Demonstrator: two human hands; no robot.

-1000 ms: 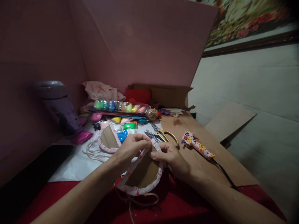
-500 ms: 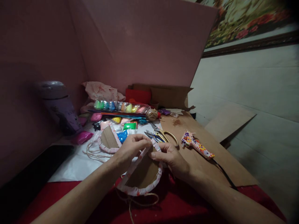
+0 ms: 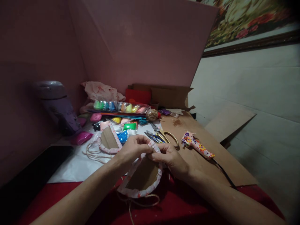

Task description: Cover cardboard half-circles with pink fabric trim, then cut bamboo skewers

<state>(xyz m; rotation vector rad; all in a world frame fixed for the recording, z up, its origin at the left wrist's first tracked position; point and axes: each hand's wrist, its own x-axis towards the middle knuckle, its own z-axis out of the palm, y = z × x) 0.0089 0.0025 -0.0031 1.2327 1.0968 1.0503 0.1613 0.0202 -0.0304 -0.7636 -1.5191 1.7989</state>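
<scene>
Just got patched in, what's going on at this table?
A person has both hands on a half-round cardboard piece with a pale, pink-spotted edging. The left hand and right hand pinch it close together near its upper end, and twine trails below. A similar edged piece lies on the white sheet to the left. Scissors lie just beyond the hands, and a flower-patterned glue gun rests to the right, unheld.

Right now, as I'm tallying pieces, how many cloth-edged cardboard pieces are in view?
2. The nearer cardboard piece is held by the left hand and right hand; the farther cardboard piece sits beside the blue packet. More could be hidden behind the hands.
</scene>
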